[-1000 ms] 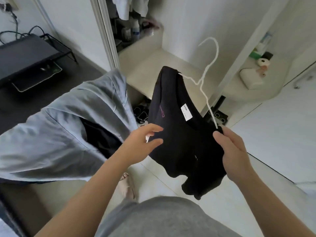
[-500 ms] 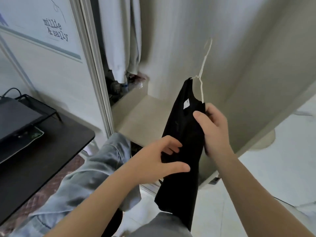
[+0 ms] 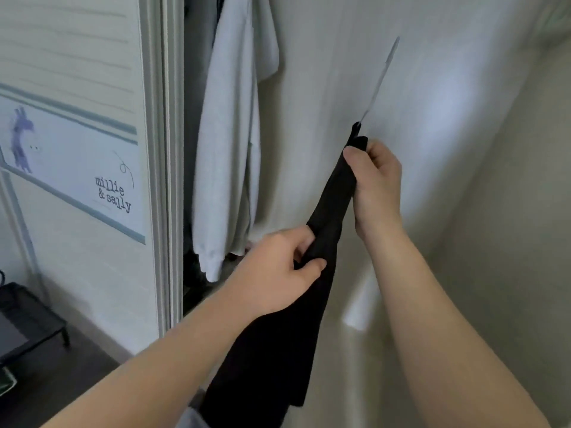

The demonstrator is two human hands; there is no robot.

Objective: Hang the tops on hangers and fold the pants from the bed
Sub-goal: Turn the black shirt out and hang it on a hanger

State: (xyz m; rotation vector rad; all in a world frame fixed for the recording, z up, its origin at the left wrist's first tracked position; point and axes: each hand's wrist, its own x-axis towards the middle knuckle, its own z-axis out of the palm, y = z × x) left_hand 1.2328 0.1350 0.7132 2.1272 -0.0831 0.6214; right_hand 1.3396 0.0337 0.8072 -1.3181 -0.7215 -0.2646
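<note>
A black top (image 3: 278,350) hangs edge-on from a white wire hanger (image 3: 381,78), whose hook rises blurred toward the upper right. My right hand (image 3: 375,183) grips the top's shoulder and the hanger just under the hook. My left hand (image 3: 275,273) pinches the black fabric lower down, at mid-body. The cloth hangs down between my forearms. No pants or bed are in view.
A pale grey garment (image 3: 231,143) hangs inside the open wardrobe behind the sliding door frame (image 3: 160,156). A white wardrobe panel (image 3: 309,118) stands right in front. A dark desk (image 3: 55,381) with a black stand (image 3: 27,322) sits at lower left.
My view has swung upward toward the wardrobe. Both hands have lifted the black top and hanger higher. The light blue garment over my left arm has dropped out of view.
</note>
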